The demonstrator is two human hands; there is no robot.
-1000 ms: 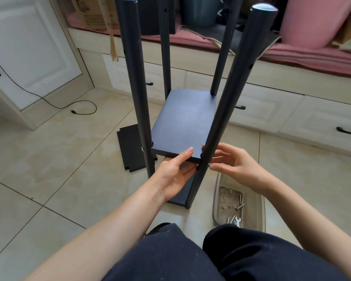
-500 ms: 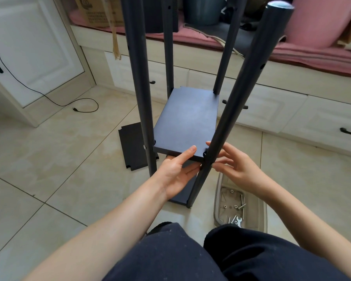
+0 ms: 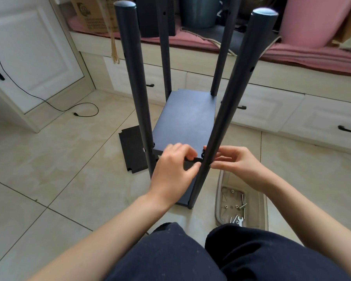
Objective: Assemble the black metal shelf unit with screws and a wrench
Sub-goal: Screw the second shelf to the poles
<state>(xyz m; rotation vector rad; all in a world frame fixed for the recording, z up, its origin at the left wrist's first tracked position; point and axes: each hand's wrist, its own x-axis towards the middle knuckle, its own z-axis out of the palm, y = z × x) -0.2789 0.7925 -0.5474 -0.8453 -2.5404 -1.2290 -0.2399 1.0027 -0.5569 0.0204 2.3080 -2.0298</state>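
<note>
Beige floor tiles surround the black shelf unit (image 3: 182, 118). Left hand (image 3: 173, 169) has moved up to pinch the shelf's near edge; right hand (image 3: 234, 164) pinches at the near-right post (image 3: 229, 110), apparently seating a screw.

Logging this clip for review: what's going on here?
A person is putting together a black shelf unit on a tiled floor. The left hand grips the front edge of the shelf panel; the right hand works at the near right post, fingers pinched at the joint. Screws and a small wrench lie in a tray nearby.
</note>
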